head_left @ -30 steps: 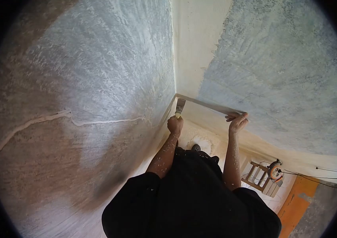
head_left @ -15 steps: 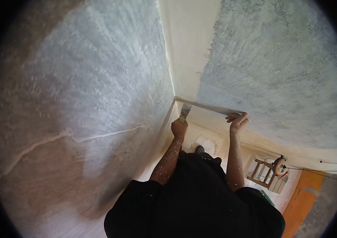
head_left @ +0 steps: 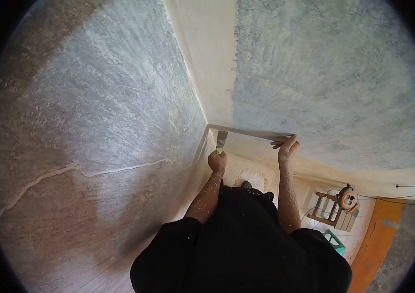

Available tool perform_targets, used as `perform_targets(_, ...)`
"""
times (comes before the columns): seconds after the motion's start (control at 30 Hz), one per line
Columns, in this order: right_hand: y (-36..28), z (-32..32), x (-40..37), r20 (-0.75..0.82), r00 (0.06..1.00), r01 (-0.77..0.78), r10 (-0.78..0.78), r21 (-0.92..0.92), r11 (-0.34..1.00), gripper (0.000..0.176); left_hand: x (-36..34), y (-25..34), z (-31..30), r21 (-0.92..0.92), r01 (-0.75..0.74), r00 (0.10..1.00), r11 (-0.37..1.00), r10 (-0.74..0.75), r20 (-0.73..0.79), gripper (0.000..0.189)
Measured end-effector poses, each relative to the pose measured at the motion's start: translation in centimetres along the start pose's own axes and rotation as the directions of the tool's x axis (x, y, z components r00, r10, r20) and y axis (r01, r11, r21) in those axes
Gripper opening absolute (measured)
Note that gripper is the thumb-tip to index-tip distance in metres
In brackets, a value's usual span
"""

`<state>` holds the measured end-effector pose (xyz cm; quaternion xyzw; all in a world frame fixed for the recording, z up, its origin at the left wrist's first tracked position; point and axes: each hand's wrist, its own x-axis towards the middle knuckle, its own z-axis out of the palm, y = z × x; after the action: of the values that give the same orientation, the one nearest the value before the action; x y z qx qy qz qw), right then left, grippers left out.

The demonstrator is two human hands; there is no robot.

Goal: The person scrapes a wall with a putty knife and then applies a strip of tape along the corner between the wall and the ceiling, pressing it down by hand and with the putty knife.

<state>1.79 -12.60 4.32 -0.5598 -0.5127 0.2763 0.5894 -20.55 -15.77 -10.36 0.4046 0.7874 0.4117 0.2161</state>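
In my left hand (head_left: 216,162) is a putty knife (head_left: 222,140), its flat metal blade pointing up toward the wall corner and its light handle inside my closed fingers. My right hand (head_left: 287,148) is raised at the right-hand wall (head_left: 324,97), fingers stretched out and somewhat apart, fingertips right at the wall. A narrow grey-brown strip (head_left: 251,131) runs from the corner to those fingertips. White specks cover both forearms. Between the two walls, a smooth cream band (head_left: 202,58) goes up beside the corner.
The left wall (head_left: 119,97) has a pale filled line (head_left: 114,169) across it. To the lower right stand a wooden stool (head_left: 327,210), an orange-and-black cable reel (head_left: 347,199) with cords and a green stool (head_left: 335,241). White residue (head_left: 254,179) lies on the floor near my shoe.
The view has shifted, so the corner sits further left. The putty knife points more straight up. My right hand stays at the wall, and more of the green stool shows.
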Motion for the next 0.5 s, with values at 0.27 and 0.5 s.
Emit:
perform_targets(0.27,1.0,-0.6,-0.6,0.018,0.999,-0.037,0.038,-0.043,0.998,0.086,0.2,-1.1,-0.2,0.043,0.082,0.996,0.996,-0.083,0.023,0.017)
perform_targets(0.5,0.6,0.0,-0.2,0.022,0.999,-0.024,0.025,-0.049,0.999,0.086,2.0,10.5,-0.9,-0.220,-0.202,0.979,0.954,0.203,-0.017,0.008)
